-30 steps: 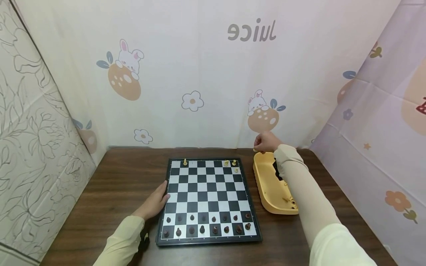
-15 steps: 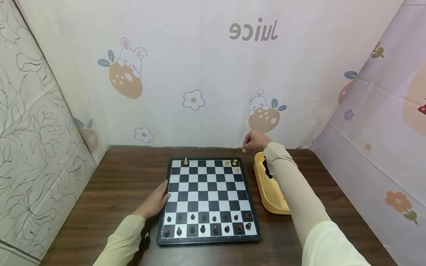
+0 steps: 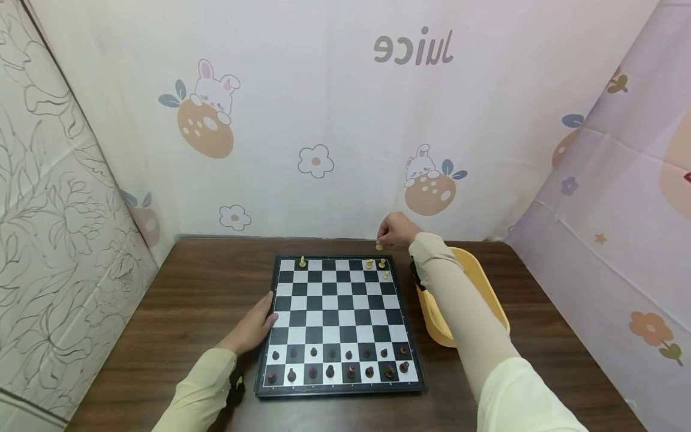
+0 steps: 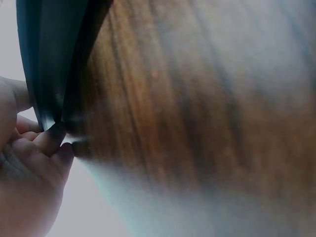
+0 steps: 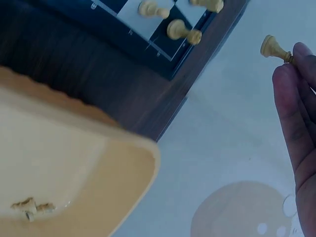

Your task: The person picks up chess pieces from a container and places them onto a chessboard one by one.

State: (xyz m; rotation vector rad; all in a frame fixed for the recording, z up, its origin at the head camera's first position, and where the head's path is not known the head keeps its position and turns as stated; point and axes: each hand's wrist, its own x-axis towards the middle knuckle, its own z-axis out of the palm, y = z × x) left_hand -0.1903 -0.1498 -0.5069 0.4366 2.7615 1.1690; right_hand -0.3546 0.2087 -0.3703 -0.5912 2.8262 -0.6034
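A black-and-white chessboard (image 3: pixel 337 303) lies on the table, dark chess pieces (image 3: pixel 330 371) in two rows on its near side. My left hand (image 3: pixel 249 329) holds the board's left edge, thumb over the rim and fingertips against the side in the left wrist view. Beyond the far right edge, my right hand (image 3: pixel 398 229) pinches a pale yellow chess piece (image 5: pixel 272 48) by its upper end, base pointing outward. The fingers hide its top. Pale pieces stand in the far right corner, including a corner piece (image 5: pixel 180 30) and a pawn (image 5: pixel 152 9); another pale piece (image 3: pixel 302 262) stands at the far left.
A yellow tray (image 3: pixel 480 273) sits right of the board, partly under the right forearm. Several pale pieces (image 5: pixel 32 206) lie inside it. Behind the wooden table (image 3: pixel 216 264) hangs a printed curtain (image 3: pixel 270 120).
My right hand has moved left from above the tray's far end to beyond the board's far right edge, carrying the pale chess piece. The left hand has stayed on the board's edge.
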